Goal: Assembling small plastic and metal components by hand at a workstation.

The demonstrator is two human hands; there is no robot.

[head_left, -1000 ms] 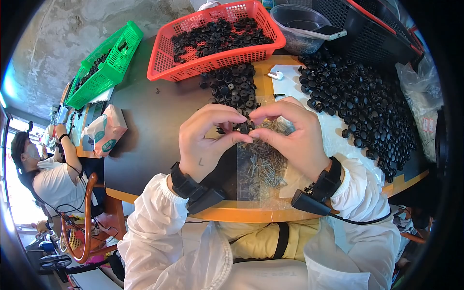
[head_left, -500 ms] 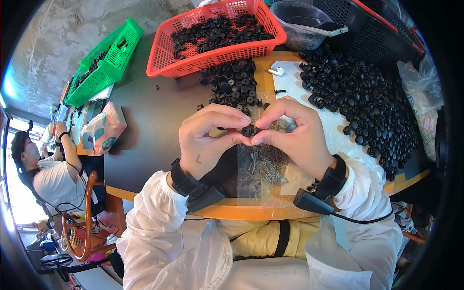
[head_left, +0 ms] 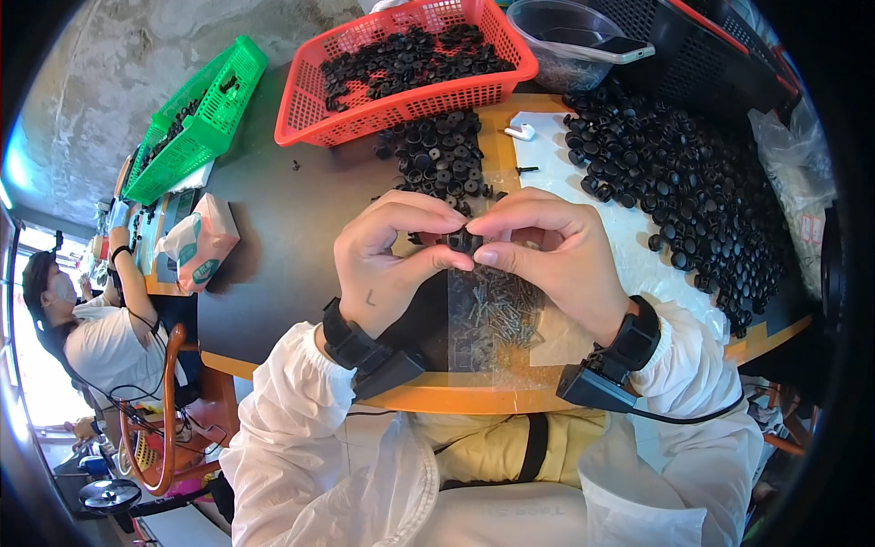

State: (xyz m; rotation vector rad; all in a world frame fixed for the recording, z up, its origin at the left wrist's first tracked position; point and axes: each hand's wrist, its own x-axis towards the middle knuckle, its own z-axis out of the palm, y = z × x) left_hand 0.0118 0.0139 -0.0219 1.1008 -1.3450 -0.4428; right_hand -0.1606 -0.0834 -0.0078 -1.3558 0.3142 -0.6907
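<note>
1. The black part (head_left: 464, 242) is small, dark and compact, with a rounded outline; a faint sheen catches its front, while finer detail is too small to make out.
2. It is held up over the table (head_left: 301, 305), in front of the person, between the fingertips of both hands.
3. The left hand (head_left: 463, 242) pinches it from the left, index finger above and thumb below, the fingers curved and nearly closed around it.
4. The right hand (head_left: 478, 242) mirrors this from the right, its thumb and index finger drawn close together at the part's edge.
5. Just below the hands lies a loose pile of thin metallic screws (head_left: 501, 314).
6. Beyond them, similar-looking black round pieces (head_left: 437, 157) spread toward a red basket (head_left: 305, 129).
7. To the right, a heap of glossy black caps (head_left: 684, 182) partly covers a white sheet (head_left: 629, 251).
</note>
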